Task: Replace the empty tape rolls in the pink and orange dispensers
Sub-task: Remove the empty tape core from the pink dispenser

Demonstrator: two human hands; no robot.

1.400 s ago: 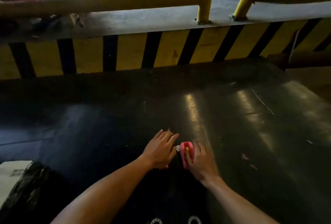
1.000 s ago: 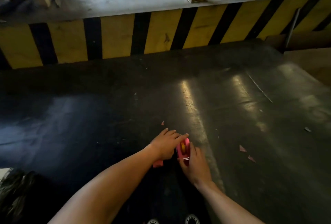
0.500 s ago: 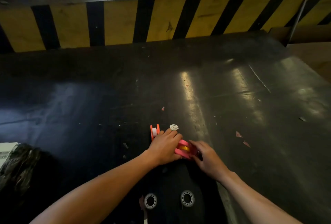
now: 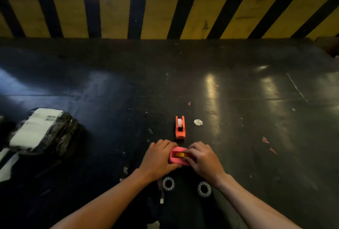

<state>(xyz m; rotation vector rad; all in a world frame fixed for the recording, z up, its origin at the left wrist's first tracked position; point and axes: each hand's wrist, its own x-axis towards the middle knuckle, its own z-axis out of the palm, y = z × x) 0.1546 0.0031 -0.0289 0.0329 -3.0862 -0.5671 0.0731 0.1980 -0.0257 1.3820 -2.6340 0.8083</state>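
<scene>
Both hands are on the pink dispenser (image 4: pixel 177 156), which sits on the dark floor (image 4: pixel 238 118) near its close edge. The left hand (image 4: pixel 158 159) is closed around its left end, steadying it. The right hand (image 4: pixel 202 159) curls over the right end, fingertips pinching at an amber roll (image 4: pixel 180 155) seated in the cradle. Whether that roll is going in or coming out cannot be told, so the pink one looks mid-swap.

Just beyond the hands stands the orange dispenser (image 4: pixel 180 128), untouched, with a white roll (image 4: pixel 179 123) in it; how much tape it carries is unclear. A small white disc (image 4: pixel 198 122) lies just beside it on the right. Two ring-shaped rolls (image 4: pixel 168 183) (image 4: pixel 204 189) lie nearer the person, between the forearms, likely the spares or the spent cores. The orange dispenser probably remains to be done.
</scene>
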